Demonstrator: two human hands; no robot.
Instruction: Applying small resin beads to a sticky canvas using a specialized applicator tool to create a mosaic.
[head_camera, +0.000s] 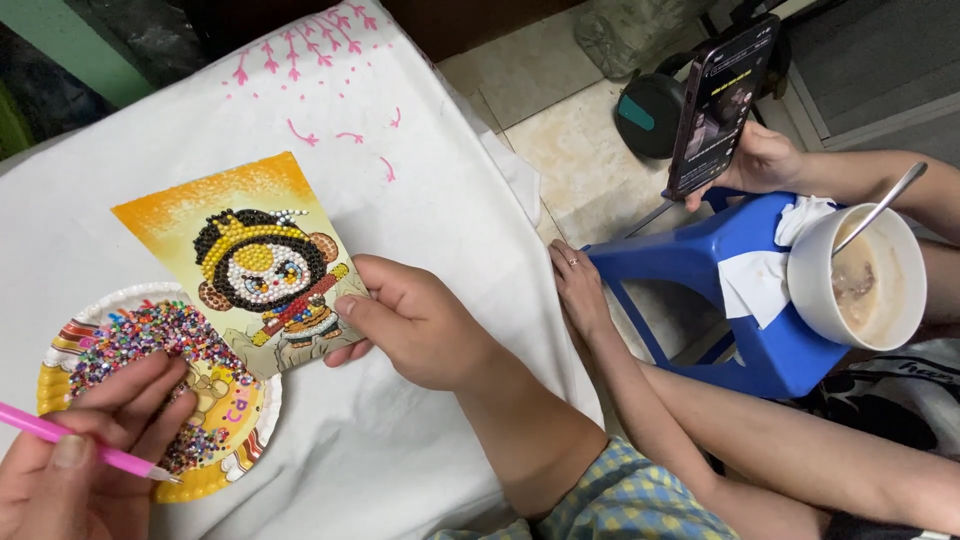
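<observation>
Left hand (85, 450): lying nearest the camera at the lower left, its grip closing round a pink pen (70, 438); fingers curling fully about the barrel, tip pointing right and hovering just over the plate's near edge.
Pink pen: slanting from the left frame edge down to a pale tip beside the beads; whether a bead is sticking to the tip cannot be told.
Paper plate (60, 340): sitting on the desk under the left hand, printed in yellow and orange, carrying a heap of small coloured beads (150, 335).
Right hand (415, 320): pinching the lower right edge of the bead picture, thumb on top and fingers underneath, grip closed on the card.
Bead picture (250, 260): a card with orange-yellow ground and a cartoon figure largely filled with beads, tilting, touching the plate's upper right rim.
Step in hand: seemingly bead picking and placing, with the card being steadied.
Next move calls for: judging by the layout, a light, exact touch of the pen tip and a still card.
Desk (420, 150): covered by a white cloth with pink markings.
Nearby: another person's hand (580, 285) resting at the desk edge, their other hand holding up a phone (720, 100); a blue stool (740, 290) bearing a bowl with spoon (860, 280).
</observation>
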